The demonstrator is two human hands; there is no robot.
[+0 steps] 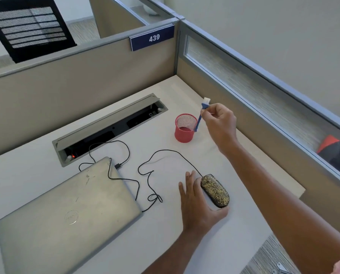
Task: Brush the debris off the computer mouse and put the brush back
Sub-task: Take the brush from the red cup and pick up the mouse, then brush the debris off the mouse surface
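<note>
Right of centre in the frame, the right hand [220,123] is up above the desk, thumb and fingertips pinched together on a slim blue plastic brush with a tuft of white bristles [199,119]. The bristles point up and the thin handle slants down, its lower tip at the right rim of a round red wire-mesh cup [185,135]. Whether the tip touches that rim cannot be told from this angle.

Lower down, the black oval computer mouse [214,190] lies on the smooth white desk [46,171], its domed back thickly speckled with gritty yellowish debris. The left hand [196,200] lies flat on the desk hard against the mouse's left side. Its fingers are straight and together, gripping nothing, and the thumb is stretched out along the mouse's near end.

A thin black cable [151,175] runs from the front of the mouse, looping and curling across the desk toward the closed silver laptop [66,210] at lower left. The laptop's metal lid is scuffed and dull, with a round logo pressed into it.

Above the laptop, a long grey rectangular cable hatch [105,127] sits open in the desktop, with a small red light glowing at its left end. On the beige partition [86,80] behind, a blue plate reading 439 [153,38] hangs at top centre.
</note>
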